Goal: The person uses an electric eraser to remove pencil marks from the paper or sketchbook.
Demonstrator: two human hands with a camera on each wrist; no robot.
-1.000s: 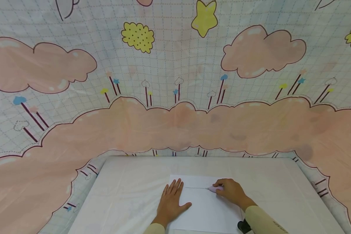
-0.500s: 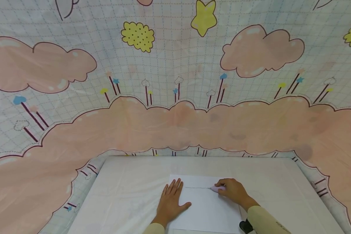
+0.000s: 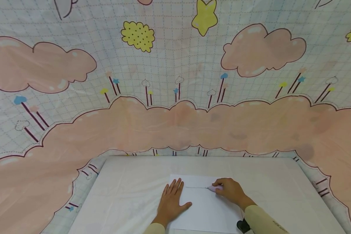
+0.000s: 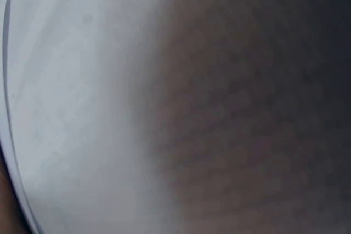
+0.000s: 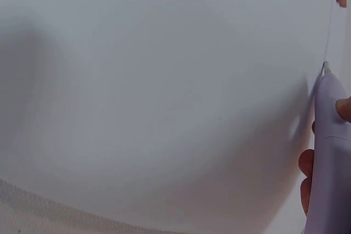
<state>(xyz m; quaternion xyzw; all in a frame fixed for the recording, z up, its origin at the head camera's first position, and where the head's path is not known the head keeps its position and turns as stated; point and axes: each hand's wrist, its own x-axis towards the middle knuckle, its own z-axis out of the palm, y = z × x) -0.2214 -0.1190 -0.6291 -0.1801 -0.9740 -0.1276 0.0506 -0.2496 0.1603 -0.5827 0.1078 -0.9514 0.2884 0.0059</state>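
Cloth (image 3: 175, 123) with pink clouds, yellow stars and a thin grid is hung up behind everything. Below it, a white table (image 3: 128, 188) is seen. A white sheet of paper (image 3: 204, 211) is laid flat on the table, near the front edge. The left side of the paper is pressed down by the left hand (image 3: 171, 203), with the fingers kept straight and spread a little. A pale purple pen (image 5: 329, 152) is pinched by the curled fingers of the right hand (image 3: 229, 191). The pen's tip is set on the paper, at the right end of a thin line (image 3: 197, 187) drawn between the two hands.
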